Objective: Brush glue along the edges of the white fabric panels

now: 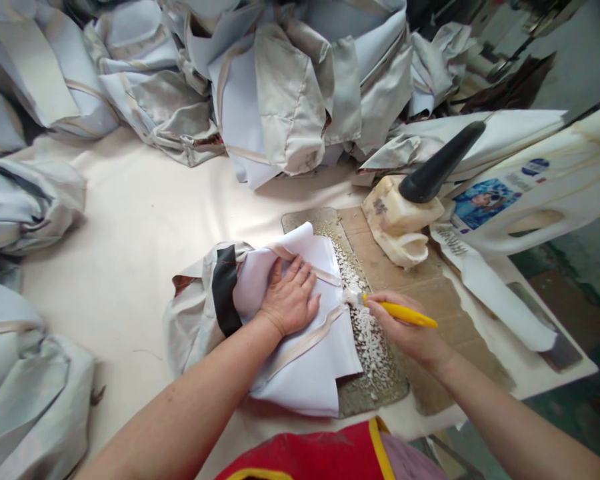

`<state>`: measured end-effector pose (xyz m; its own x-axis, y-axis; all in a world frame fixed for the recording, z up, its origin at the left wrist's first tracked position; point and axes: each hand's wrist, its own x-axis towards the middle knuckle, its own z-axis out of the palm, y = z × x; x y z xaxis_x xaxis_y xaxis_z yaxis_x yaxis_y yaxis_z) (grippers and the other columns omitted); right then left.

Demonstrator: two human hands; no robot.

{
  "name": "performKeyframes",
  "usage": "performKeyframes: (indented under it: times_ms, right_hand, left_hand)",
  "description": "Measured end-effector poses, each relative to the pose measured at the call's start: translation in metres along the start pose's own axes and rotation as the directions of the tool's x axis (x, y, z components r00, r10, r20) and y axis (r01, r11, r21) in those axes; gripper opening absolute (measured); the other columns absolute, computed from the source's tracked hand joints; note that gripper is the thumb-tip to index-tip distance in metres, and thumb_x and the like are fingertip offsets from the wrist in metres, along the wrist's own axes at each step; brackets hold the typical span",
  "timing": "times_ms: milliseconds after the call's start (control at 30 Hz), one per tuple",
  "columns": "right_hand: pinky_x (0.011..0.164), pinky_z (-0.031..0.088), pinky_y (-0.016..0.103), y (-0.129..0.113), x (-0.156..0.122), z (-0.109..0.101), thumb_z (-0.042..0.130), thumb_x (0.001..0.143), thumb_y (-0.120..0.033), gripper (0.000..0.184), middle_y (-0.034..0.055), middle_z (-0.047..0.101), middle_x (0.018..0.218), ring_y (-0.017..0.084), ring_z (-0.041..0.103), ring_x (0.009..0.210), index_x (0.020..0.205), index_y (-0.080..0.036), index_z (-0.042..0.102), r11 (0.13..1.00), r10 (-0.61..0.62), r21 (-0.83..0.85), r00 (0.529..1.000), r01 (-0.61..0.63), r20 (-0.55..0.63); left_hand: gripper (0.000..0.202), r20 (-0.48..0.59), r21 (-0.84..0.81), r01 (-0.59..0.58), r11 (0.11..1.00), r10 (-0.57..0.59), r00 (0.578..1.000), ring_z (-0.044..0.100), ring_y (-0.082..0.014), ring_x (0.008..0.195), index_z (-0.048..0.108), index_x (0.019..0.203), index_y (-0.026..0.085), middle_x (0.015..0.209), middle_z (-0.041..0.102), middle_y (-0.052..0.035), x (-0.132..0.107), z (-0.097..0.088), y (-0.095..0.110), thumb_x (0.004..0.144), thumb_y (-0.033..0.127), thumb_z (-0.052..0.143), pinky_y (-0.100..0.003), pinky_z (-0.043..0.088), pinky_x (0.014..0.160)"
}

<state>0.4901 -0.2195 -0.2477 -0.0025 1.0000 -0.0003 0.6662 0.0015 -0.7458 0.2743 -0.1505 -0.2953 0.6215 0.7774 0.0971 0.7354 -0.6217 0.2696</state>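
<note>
My left hand lies flat, fingers apart, pressing a folded white fabric piece with a beige strip and a black band onto the table. My right hand grips a yellow-handled brush whose white tip touches the fabric's edge, over a glue-crusted board. Dried white glue lumps cover the board beside the fabric.
A cut-off plastic jug with a black handle sticking out stands behind the board on cardboard. A large white jug lies at the right. Heaps of pale fabric pieces fill the back and left. The table edge drops off at the right.
</note>
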Motion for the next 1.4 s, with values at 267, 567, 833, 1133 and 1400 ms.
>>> performKeyframes:
  times_ms: [267, 567, 833, 1133, 1400]
  right_hand:
    - [0.072, 0.047, 0.03, 0.014, 0.025, 0.01, 0.049, 0.085, -0.031, 0.016, 0.0021, 0.064, 0.077, 0.02, 0.06, 0.074, 0.079, -0.022, 0.061, 0.99, -0.135, -0.04, 0.989, 0.137, 0.061]
    - [0.061, 0.045, 0.029, 0.004, 0.047, 0.012, 0.046, 0.087, -0.037, 0.025, 0.0016, 0.058, 0.065, 0.019, 0.057, 0.062, 0.071, -0.02, 0.056, 0.993, -0.09, 0.073, 0.995, 0.094, -0.051]
    - [0.066, 0.043, 0.03, 0.019, 0.094, 0.028, 0.044, 0.083, -0.038, 0.025, 0.002, 0.058, 0.068, 0.019, 0.055, 0.067, 0.07, -0.02, 0.055, 0.994, -0.033, 0.104, 0.998, 0.038, -0.056]
    - [0.059, 0.041, 0.028, 0.024, 0.156, 0.05, 0.043, 0.075, -0.038, 0.023, 0.0015, 0.056, 0.06, 0.019, 0.054, 0.06, 0.064, -0.02, 0.053, 0.986, 0.055, 0.165, 0.971, -0.017, -0.231]
    - [0.059, 0.045, 0.026, 0.024, 0.153, 0.033, 0.042, 0.078, -0.035, 0.021, 0.0002, 0.055, 0.057, 0.016, 0.056, 0.056, 0.067, -0.02, 0.052, 0.958, 0.147, 0.28, 0.938, -0.057, -0.315]
  left_hand:
    - [0.044, 0.017, 0.003, 0.02, 1.0, -0.02, 1.0, 0.026, -0.0228, 0.132, 0.054, 0.121, 0.02, 0.134, 0.047, -0.0052, -0.001, 0.0, -0.001, 0.086, 0.043, 0.039, -0.047, -0.012, 0.109]
    - [0.042, 0.022, -0.024, 0.035, 0.999, -0.035, 0.999, 0.025, -0.0208, 0.133, 0.053, 0.12, 0.021, 0.135, 0.047, -0.0037, -0.001, -0.002, -0.001, 0.086, 0.042, 0.041, -0.044, -0.013, 0.109]
    - [0.042, 0.024, -0.042, 0.05, 0.998, -0.049, 0.999, 0.024, -0.0208, 0.133, 0.052, 0.122, 0.023, 0.136, 0.046, -0.0015, -0.001, -0.005, -0.001, 0.087, 0.043, 0.04, -0.045, -0.008, 0.11]
    - [0.043, 0.153, -0.028, 0.102, 0.994, -0.097, 0.984, 0.024, -0.0225, 0.133, 0.051, 0.123, 0.023, 0.137, 0.043, -0.0028, 0.005, -0.02, 0.007, 0.087, 0.043, 0.038, -0.051, 0.003, 0.111]
    - [0.036, 0.092, 0.122, 0.078, 0.989, -0.09, 0.992, 0.03, -0.0254, 0.131, 0.052, 0.12, 0.026, 0.138, 0.042, -0.0039, 0.032, -0.103, -0.01, 0.086, 0.034, 0.043, -0.052, 0.02, 0.106]
